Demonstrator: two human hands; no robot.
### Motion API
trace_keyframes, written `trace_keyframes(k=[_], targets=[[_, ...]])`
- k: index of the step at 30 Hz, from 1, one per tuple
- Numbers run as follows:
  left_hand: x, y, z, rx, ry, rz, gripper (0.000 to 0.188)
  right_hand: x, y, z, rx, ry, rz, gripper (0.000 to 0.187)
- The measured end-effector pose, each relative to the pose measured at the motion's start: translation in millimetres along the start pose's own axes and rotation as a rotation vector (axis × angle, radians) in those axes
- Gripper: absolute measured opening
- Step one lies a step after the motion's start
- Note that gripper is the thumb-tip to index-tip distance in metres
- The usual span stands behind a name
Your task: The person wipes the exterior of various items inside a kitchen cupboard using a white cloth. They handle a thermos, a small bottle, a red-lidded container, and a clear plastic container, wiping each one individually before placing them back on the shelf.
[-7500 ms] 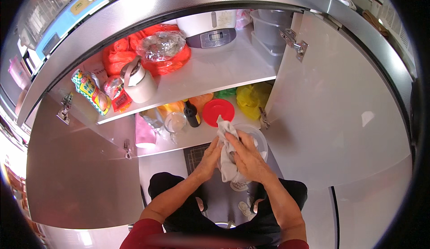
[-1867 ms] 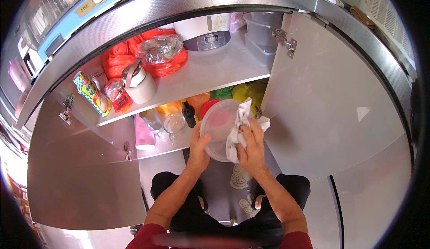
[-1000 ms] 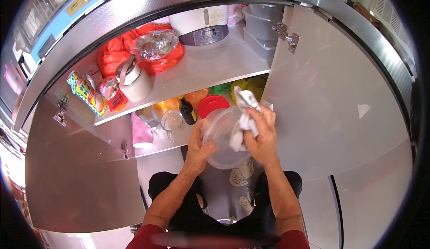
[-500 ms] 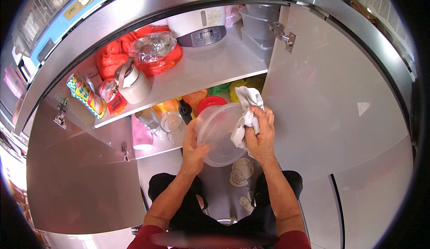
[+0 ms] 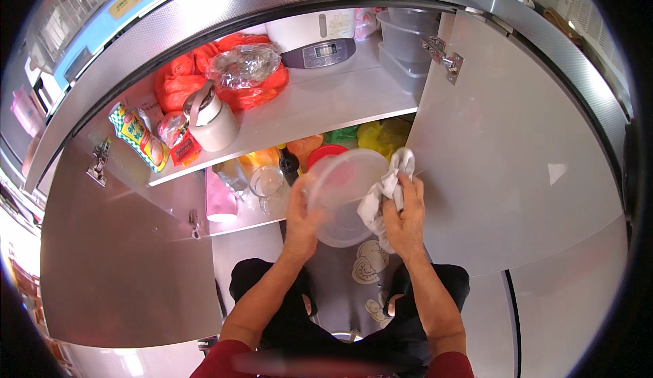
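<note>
A round, clear plastic container [image 5: 340,204] is held up in front of the open cabinet, tilted so that its wide circular side faces me. My left hand [image 5: 301,221] grips its left edge, thumb in front; the fingers are slightly blurred. In my right hand [image 5: 406,218] a crumpled white cloth [image 5: 381,198] is bunched between thumb and fingers, against the container's right side. Through the see-through plastic, part of a red round thing [image 5: 325,153] on the lower shelf shows behind.
On the upper shelf [image 5: 320,96] stand a beige thermos jug [image 5: 212,123], red plastic bags [image 5: 180,82], a white appliance [image 5: 313,31] and stacked clear boxes [image 5: 408,45]. Below are a glass jar [image 5: 266,182], dark bottle [image 5: 288,164] and pink container [image 5: 220,198]. Open doors [image 5: 510,153] flank both sides.
The container has risen slightly and turned a little in my hands. My right hand with the cloth has shifted slightly right and down along its edge. The whole view has shifted a little.
</note>
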State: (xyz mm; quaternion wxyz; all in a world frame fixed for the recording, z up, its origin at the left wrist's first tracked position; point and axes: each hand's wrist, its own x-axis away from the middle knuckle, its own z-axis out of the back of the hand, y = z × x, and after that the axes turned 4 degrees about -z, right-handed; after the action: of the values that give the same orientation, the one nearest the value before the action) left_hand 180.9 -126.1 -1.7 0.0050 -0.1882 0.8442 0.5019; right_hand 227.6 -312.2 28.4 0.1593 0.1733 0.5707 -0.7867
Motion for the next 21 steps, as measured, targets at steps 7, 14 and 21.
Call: trace_keyframes(k=[7, 14, 21], targets=[[5, -10, -5, -0.097, -0.065, 0.124, 0.076, -9, -20, -13, 0.175, -0.129, 0.339, 0.054], [4, -29, 11, 0.143, 0.045, 0.301, 0.063, 9, -32, -24, 0.164, -0.425, 0.531, 0.054], [3, 0, 4, 0.415, -0.084, 0.514, 0.059, 17, -30, -7, 0.069, -0.674, 0.569, 0.045]])
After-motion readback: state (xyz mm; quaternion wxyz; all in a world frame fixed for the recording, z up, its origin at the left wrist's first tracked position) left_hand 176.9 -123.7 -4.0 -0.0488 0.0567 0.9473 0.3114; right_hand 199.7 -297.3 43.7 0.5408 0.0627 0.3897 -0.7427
